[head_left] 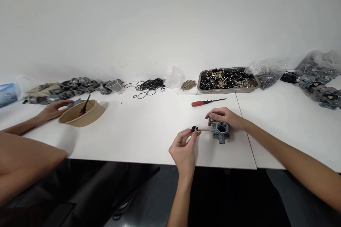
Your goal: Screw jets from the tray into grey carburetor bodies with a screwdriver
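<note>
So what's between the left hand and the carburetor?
In the head view, a thin brownish rod on the black-capped part, pinched by the left hand, points at the carburetor. I can't tell whether it touches.

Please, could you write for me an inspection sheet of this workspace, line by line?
Surface: white table, with a seam at right.
Work items: grey carburetor body; black-ended rod, tip close to the body, contact unclear.
Clutter: metal tray of mixed parts, black rings, brass-coloured pieces, red-handled screwdriver.
Hands: left hand pinches the black-ended rod; right hand grips the carburetor body.
Cables: nothing certain; black bundle at right is unclear.
Surroundings: pale wall behind; co-worker's hand near tan bowl.
</note>
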{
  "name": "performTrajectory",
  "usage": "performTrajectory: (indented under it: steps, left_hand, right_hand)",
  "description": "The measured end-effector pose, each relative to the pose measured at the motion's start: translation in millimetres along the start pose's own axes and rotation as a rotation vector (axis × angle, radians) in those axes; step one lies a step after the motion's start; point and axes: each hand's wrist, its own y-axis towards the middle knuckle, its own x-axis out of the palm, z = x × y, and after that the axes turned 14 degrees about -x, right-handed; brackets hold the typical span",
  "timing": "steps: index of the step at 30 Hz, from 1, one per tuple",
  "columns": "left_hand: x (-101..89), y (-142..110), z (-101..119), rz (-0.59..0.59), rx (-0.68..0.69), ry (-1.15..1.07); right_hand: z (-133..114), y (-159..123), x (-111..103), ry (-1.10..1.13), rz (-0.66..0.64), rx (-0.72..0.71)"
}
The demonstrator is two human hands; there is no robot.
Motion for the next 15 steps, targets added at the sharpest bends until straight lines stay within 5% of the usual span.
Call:
performTrajectory:
  steps: [12,15]
  left_hand:
    - [4.8,-3.9,-2.1,-0.094,0.104,-0.017]
    - [8.3,-10.4,-8.7,-0.208,0.153,0.023]
  right_hand:
    - [2.2,-0.9,-0.4,0.030,-0.012,-0.014]
    - [2.1,-0.8,-1.1,-0.003,-0.012,-0.019]
